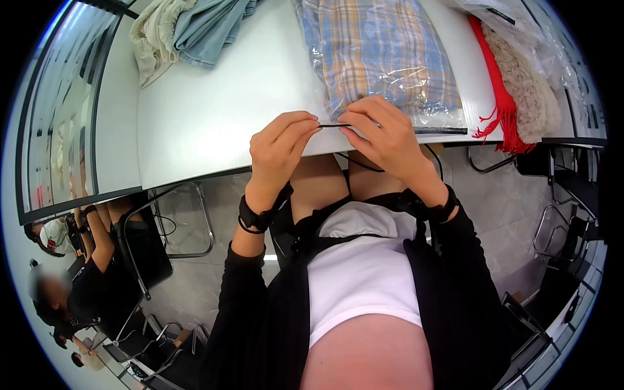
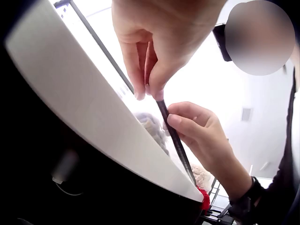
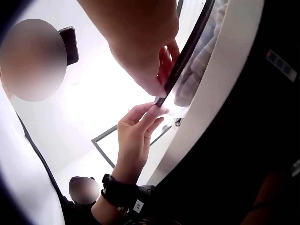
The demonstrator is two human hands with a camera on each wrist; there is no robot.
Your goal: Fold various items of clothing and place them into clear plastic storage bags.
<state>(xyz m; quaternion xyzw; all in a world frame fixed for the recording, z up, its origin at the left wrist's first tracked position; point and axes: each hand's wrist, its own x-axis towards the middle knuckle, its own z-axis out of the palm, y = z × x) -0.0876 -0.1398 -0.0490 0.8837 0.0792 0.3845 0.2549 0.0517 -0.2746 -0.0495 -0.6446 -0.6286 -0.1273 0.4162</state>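
Observation:
A clear plastic bag (image 1: 429, 97) with a folded blue and orange plaid cloth (image 1: 377, 49) inside lies at the table's front edge. Along the bag's near side runs a black strip (image 1: 442, 130), seen also as a dark band (image 2: 176, 140) in the left wrist view. The left hand (image 1: 281, 144) pinches the strip's left end between thumb and fingertips. Close beside it the right hand (image 1: 385, 138) pinches the same strip, thumb below and fingers above. In the right wrist view both the left hand (image 3: 136, 138) and the right hand (image 3: 140, 47) meet at the strip.
Light blue denim (image 1: 211, 29) and cream cloth (image 1: 155, 39) lie at the table's back left. A red fringed cloth (image 1: 500, 97), a beige fluffy piece (image 1: 530, 84) and clear plastic sit at the right. Chairs stand around; another person (image 1: 97, 286) sits at the left.

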